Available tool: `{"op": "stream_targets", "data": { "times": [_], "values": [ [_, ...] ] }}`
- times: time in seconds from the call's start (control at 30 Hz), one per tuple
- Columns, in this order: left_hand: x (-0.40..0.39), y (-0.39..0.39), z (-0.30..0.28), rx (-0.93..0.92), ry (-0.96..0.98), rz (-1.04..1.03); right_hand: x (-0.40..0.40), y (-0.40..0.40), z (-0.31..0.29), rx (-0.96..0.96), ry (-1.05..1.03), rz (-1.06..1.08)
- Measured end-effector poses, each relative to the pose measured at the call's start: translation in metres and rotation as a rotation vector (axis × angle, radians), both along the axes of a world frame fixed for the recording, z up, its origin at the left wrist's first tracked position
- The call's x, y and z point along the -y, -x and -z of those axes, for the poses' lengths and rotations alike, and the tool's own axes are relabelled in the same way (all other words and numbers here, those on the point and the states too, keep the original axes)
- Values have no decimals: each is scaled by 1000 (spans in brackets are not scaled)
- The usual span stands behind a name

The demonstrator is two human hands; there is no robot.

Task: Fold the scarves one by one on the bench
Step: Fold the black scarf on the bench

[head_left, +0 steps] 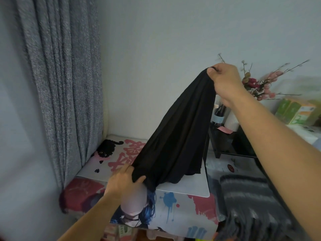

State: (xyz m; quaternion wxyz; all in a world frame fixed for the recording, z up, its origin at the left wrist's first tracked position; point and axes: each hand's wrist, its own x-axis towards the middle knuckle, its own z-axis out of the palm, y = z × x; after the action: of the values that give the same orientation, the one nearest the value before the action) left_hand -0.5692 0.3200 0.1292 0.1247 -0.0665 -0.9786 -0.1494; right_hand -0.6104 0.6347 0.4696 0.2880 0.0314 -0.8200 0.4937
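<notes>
Head view: a person holds a black scarf [175,136] stretched above the bench [182,211]. The right hand [224,80] is raised high over the bench's far right corner, fingers curled and pinching one bunched end. The left hand [123,180] sits low, just above the near left part of the bench top, fingers and thumb gripping the other bunched end. So the scarf's long axis runs on a steep slant, low left to high right, and its loose lower edge hangs close to a white printed mat [191,188] lying on the bench. The left hand is the nearer to the surface. I'd judge the right hand must come down to lay the cloth flat. A grey fringed scarf [248,202] takes the bench's right end, and a curtain [60,84] hangs at its left, so free room lies mid-bench.
</notes>
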Motion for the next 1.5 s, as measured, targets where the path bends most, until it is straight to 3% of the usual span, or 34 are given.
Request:
{"op": "stream_targets", "data": {
  "times": [0.1,0.23,0.37,0.57,0.8,0.93,1.13,1.3,1.5],
  "values": [
    [6,2,10,-275,147,176,-1,5,2,-5,16,34],
    [8,-4,0,-539,132,422,-11,10,6,24,54,127],
    [-5,-44,-38,-457,89,602,-25,16,14,45,150,230],
    [-15,-58,-28,-49,139,443,-27,28,26,99,133,271],
    [-23,-60,-25,135,-230,343,-21,28,31,91,120,242],
    [-23,-61,-20,109,-262,320,-21,30,33,86,104,229],
    [-17,-75,-25,-210,140,474,-24,32,36,94,92,244],
    [-15,-89,-29,-386,154,591,-31,35,37,102,123,264],
    [-16,-87,-27,-334,199,705,-32,42,42,126,130,281]
  ]
}}
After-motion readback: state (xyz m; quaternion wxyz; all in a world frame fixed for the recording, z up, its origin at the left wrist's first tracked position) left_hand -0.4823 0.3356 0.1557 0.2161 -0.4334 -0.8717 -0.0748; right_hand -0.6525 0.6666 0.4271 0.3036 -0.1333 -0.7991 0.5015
